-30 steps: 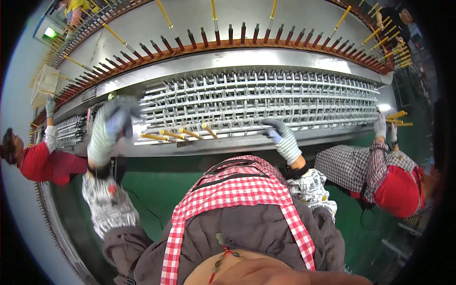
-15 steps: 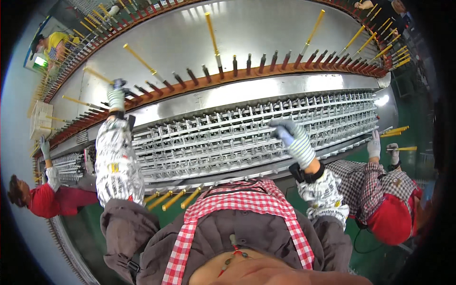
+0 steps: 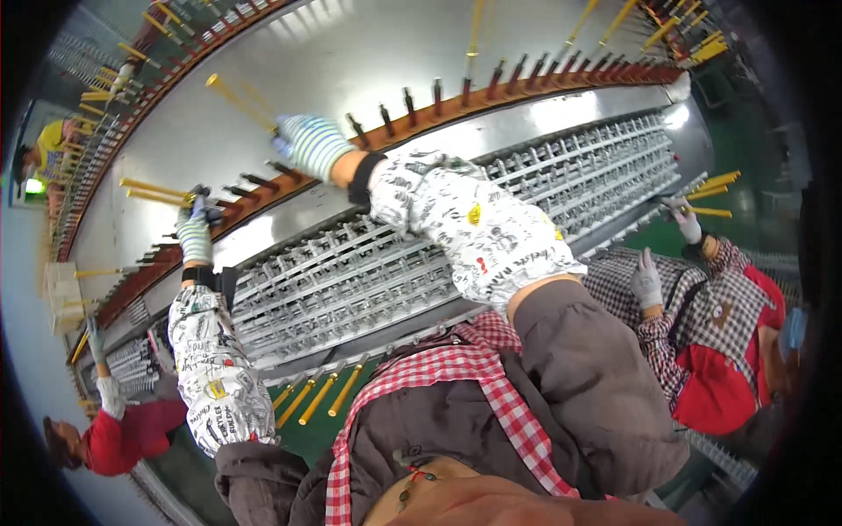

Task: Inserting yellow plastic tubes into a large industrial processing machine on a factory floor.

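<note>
My left hand (image 3: 195,230), in a striped glove, is closed at the brown curved rail, at the inner end of a pair of yellow-handled rods (image 3: 156,189). Its fingertips partly hide the place where they meet the dark holders. Further along the rail, my right hand (image 3: 314,147), gloved alike, is closed round the lower end of another yellow-handled rod (image 3: 230,95), which looks blurred. Dark upright pegs (image 3: 410,107) stand along the rail beside it. Below my arms lies a long rack of silver metal parts (image 3: 351,280), partly covered by my right sleeve.
A shiny metal table (image 3: 368,53) fills the space inside the rail (image 3: 456,112). Several yellow handles (image 3: 317,399) hang at the rack's near edge. Co-workers in red sit at my left (image 3: 123,434) and right (image 3: 719,386). A white box (image 3: 63,298) stands at far left.
My right hand has gone from above the rack up and left to a yellow-handled rod at the rail. My left hand appears lower in the view, which has turned.
</note>
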The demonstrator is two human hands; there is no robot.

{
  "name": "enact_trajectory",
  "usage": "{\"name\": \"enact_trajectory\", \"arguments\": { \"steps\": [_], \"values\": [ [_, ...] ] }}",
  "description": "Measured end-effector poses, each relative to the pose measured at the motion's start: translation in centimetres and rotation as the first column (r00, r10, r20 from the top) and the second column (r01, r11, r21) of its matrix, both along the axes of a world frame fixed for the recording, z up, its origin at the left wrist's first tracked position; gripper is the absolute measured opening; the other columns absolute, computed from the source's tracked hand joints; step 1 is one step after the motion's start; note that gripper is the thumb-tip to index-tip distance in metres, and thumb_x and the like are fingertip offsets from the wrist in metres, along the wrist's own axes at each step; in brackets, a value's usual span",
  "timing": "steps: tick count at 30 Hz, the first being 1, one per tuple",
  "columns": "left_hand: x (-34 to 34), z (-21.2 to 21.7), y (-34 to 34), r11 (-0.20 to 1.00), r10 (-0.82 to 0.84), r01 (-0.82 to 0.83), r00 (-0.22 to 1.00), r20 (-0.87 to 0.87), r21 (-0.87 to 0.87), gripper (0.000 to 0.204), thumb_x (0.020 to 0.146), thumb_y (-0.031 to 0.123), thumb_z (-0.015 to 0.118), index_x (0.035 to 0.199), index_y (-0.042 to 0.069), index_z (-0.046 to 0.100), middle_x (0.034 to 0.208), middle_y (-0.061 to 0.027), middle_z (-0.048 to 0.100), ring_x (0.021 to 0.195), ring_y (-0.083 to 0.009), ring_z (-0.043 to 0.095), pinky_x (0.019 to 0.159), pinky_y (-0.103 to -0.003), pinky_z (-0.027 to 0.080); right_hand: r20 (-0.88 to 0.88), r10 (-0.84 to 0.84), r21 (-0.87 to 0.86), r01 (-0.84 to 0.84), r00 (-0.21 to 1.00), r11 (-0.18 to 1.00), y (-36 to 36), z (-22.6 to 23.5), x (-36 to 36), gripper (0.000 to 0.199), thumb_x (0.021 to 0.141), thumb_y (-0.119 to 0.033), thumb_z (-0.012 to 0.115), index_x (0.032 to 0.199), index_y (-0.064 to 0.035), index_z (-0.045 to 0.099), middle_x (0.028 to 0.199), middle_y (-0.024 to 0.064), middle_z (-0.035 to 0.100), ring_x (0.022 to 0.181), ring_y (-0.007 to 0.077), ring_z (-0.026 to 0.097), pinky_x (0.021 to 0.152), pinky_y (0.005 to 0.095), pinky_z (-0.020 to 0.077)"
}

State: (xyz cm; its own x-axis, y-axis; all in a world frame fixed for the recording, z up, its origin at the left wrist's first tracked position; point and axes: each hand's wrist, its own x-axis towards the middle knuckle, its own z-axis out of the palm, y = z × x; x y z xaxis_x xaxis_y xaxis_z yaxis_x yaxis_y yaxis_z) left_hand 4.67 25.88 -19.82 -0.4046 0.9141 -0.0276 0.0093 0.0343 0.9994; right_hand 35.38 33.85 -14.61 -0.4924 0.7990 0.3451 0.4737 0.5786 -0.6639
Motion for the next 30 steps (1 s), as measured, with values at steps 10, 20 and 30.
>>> {"name": "enact_trajectory", "arguments": {
  "steps": [10, 20, 30],
  "values": [
    [-7.5, 1.8, -1.9, 0.949, 0.165, -0.178, 0.984, 0.073, 0.259, 0.021, 0.09, 0.017, 0.056, 0.101, 0.0, 0.058, 0.063, 0.0039, 0.041, 0.045, -0.0041, 0.031, 0.038, -0.019, 0.026, -0.208, 0.156, 0.126, -0.131, 0.966, 0.983, -1.9, 8.5, -4.4, 0.031, 0.087, -0.031, 0.046, 0.089, -0.004, 0.062, 0.077, 0.0208, 0.061, 0.074, 0.037, 0.06, 0.069, 0.0443, 0.0473],
    [2.6, 14.8, -18.9, 0.943, 0.295, -0.252, 0.935, -0.195, 0.219, 0.046, 0.093, 0.03, 0.05, 0.127, 0.001, 0.044, 0.105, -0.0108, 0.062, 0.05, 0.0004, 0.034, 0.043, -0.014, 0.028, -0.743, -0.491, -0.328, 0.391, 0.455, 0.86, -0.1, -1.2, 27.3, 0.017, 0.081, -0.014, 0.063, 0.092, -0.0024, 0.057, 0.065, 0.0045, 0.055, 0.058, 0.0111, 0.053, 0.055, 0.0249, 0.0464],
    [8.2, 16.2, -37.7, 0.96, 0.117, -0.109, 0.993, -0.018, 0.257, 0.043, 0.091, 0.025, 0.054, 0.125, 0.0, 0.045, 0.121, -0.0135, 0.053, 0.113, -0.0224, 0.051, 0.091, -0.031, 0.044, -0.152, -0.702, 0.11, 0.718, 0.696, 0.688, 7.8, 2.4, 32.9, 0.024, 0.083, -0.023, 0.055, 0.085, -0.0002, 0.062, 0.062, 0.014, 0.06, 0.054, 0.0247, 0.059, 0.052, 0.0357, 0.0461]
  ]
}}
